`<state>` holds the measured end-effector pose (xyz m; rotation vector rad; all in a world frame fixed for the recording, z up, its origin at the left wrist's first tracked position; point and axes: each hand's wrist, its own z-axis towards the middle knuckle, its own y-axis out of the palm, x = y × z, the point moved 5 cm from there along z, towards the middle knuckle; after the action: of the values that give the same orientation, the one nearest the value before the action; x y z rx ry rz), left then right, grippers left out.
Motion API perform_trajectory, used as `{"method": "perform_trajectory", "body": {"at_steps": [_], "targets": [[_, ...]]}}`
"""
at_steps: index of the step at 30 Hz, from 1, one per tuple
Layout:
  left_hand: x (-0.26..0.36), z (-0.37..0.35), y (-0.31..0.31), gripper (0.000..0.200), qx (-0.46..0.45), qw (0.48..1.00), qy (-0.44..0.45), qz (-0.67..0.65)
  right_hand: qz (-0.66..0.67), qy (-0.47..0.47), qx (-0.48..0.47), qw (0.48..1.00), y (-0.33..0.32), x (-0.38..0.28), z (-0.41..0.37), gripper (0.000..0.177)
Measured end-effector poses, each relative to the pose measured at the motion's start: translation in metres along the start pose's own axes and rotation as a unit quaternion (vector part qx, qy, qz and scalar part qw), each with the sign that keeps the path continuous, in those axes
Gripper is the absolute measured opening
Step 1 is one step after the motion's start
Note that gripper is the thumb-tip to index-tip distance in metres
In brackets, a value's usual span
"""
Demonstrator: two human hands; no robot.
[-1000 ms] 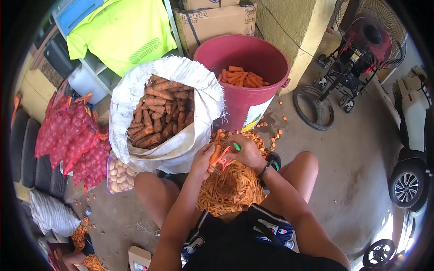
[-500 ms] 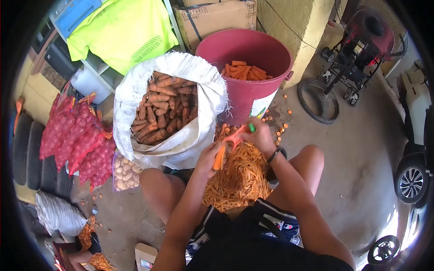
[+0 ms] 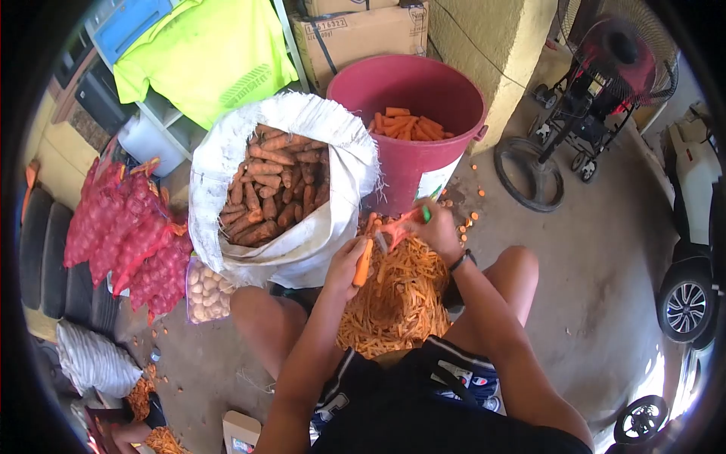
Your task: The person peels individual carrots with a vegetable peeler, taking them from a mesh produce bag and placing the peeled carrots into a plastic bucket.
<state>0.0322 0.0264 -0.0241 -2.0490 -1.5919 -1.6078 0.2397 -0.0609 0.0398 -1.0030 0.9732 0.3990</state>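
The left hand (image 3: 345, 266) was closed around an orange carrot (image 3: 363, 263), held nearly upright with its top poking past the fingers, low over the heap of peelings (image 3: 393, 306) between the person's knees. The right hand (image 3: 440, 227) was wrapped round a pinkish-red peeler (image 3: 401, 226), a bit of green showing at its grip. A second earlier the two hands had been close together, the peeler lying along the carrot; now they were apart — the right one drawn outward, the blade just beside the carrot's upper end. I couldn't tell from where I stood whether metal and carrot touched. To my eye that put the peeling between strokes, or at the very finish of one, with the carrot firmly gripped and its visible side bright and clean. Nothing else near them had shifted: the white sack (image 3: 206, 178) stood beyond the left hand, full of dull, dirt-marked carrots (image 3: 276, 189), and next to it the dark red tub (image 3: 427, 79) held a bright batch of peeled carrots (image 3: 408, 125). Judging by that full sack — plenty of peeling remained.
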Motion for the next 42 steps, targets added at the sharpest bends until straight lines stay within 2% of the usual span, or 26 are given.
{"method": "perform_trajectory", "body": {"at_steps": [1, 4, 5, 8, 9, 12, 13, 15, 16, 18, 19, 20, 23, 26, 28, 29, 32, 33, 36, 37, 40, 41, 42], "targets": [[0.000, 0.001, -0.001, 0.027, -0.005, 1.000, 0.003, -0.005, 0.026, 0.003, -0.036, 0.999, 0.006, -0.007, -0.007, 0.045], [-0.003, 0.001, 0.007, 0.028, 0.005, 0.999, -0.007, -0.037, 0.001, -0.214, -0.062, 0.975, 0.028, -0.044, -0.027, 0.043], [-0.006, -0.004, 0.006, 0.029, 0.017, 0.999, -0.016, -0.048, 0.011, -0.180, -0.055, 0.982, 0.024, -0.041, -0.024, 0.041], [-0.017, 0.003, -0.011, 0.031, -0.014, 0.998, -0.023, 0.054, -0.087, -0.083, 0.078, 0.990, 0.003, 0.015, 0.010, 0.042], [-0.016, 0.002, -0.008, 0.030, -0.013, 0.999, -0.020, 0.037, -0.074, -0.038, 0.083, 0.993, -0.010, 0.011, 0.014, 0.043], [-0.006, 0.002, -0.003, 0.028, -0.005, 1.000, -0.021, 0.020, 0.022, -0.014, -0.008, 1.000, 0.003, -0.012, -0.005, 0.044], [-0.006, 0.004, 0.001, 0.028, 0.008, 1.000, -0.022, -0.004, 0.043, -0.122, -0.040, 0.991, 0.017, -0.022, -0.016, 0.044], [-0.011, 0.006, 0.002, 0.028, 0.038, 0.998, -0.028, -0.052, 0.013, -0.171, -0.052, 0.984, 0.022, -0.029, -0.019, 0.045], [-0.013, 0.007, -0.002, 0.028, 0.009, 0.999, -0.020, -0.028, 0.003, -0.192, -0.060, 0.980, 0.026, -0.033, -0.023, 0.046], [-0.021, 0.008, -0.012, 0.028, -0.052, 0.998, -0.018, 0.025, -0.049, -0.084, -0.007, 0.995, 0.008, -0.015, -0.004, 0.043], [-0.018, 0.004, -0.009, 0.029, -0.008, 0.999, -0.018, 0.030, -0.067, -0.076, 0.033, 0.994, -0.001, 0.003, 0.009, 0.043], [-0.016, 0.002, -0.005, 0.029, -0.009, 1.000, -0.027, 0.008, -0.087, -0.071, 0.075, 0.991, -0.007, 0.017, 0.017, 0.043], [-0.005, -0.001, 0.005, 0.032, -0.012, 0.998, -0.037, -0.041, -0.009, 0.015, -0.007, 1.000, 0.008, 0.018, 0.004, 0.044], [-0.001, -0.003, 0.008, 0.035, -0.026, 0.998, -0.037, -0.038, 0.061, -0.136, -0.076, 0.986, 0.031, -0.025, -0.029, 0.043], [-0.008, -0.003, -0.001, 0.036, -0.051, 0.998, -0.044, -0.007, 0.005, -0.159, -0.063, 0.985, 0.025, -0.034, -0.026, 0.044], [-0.012, -0.003, -0.007, 0.036, -0.034, 0.998, -0.045, -0.003, -0.022, -0.169, -0.056, 0.984, 0.022, -0.035, -0.022, 0.045], [-0.015, 0.002, -0.011, 0.036, -0.019, 0.999, -0.042, -0.001, -0.092, -0.091, 0.063, 0.990, 0.005, 0.006, 0.004, 0.049], [-0.013, 0.003, -0.011, 0.035, -0.027, 0.999, -0.041, -0.008, -0.075, -0.065, 0.085, 0.991, -0.001, 0.004, 0.005, 0.049], [-0.007, 0.004, -0.007, 0.035, -0.025, 0.999, -0.013, -0.019, 0.019, -0.084, -0.015, 0.996, 0.024, -0.004, -0.014, 0.049], [-0.007, 0.004, -0.007, 0.035, -0.017, 1.000, -0.003, -0.022, 0.053, -0.104, -0.093, 0.989, 0.031, -0.020, -0.024, 0.053], [-0.013, 0.005, -0.011, 0.038, 0.025, 0.999, 0.029, 0.010, -0.033, -0.170, -0.036, 0.984, 0.024, -0.027, -0.021, 0.051], [-0.016, 0.001, -0.014, 0.038, 0.029, 0.999, 0.012, 0.023, -0.064, -0.073, -0.019, 0.995, 0.021, -0.006, -0.009, 0.050], [-0.013, -0.004, -0.010, 0.038, 0.029, 0.999, -0.002, 0.036, -0.070, -0.051, 0.008, 0.996, 0.012, 0.001, -0.003, 0.050]]}}
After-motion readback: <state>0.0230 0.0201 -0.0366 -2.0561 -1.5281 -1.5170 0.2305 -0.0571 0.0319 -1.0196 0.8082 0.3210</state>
